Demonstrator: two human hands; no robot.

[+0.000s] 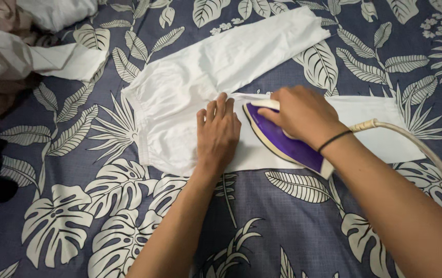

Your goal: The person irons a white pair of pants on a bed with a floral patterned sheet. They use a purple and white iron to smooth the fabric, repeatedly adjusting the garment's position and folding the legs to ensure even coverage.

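Right hand is closed round the handle of the purple iron, which sits flat on the white trousers, nose pointing up-left. Left hand lies flat, fingers together, pressing the cloth just beside the iron's tip. Trousers lie folded on the leaf-print sheet; bare sheet runs along the near edge. Cord trails right. Crumpled laundry sits upper left.

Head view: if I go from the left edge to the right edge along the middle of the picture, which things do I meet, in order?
Crumpled clothes → white trousers' waistband → left hand flat on the trousers → purple iron under the right hand → wrist band → iron's cord.
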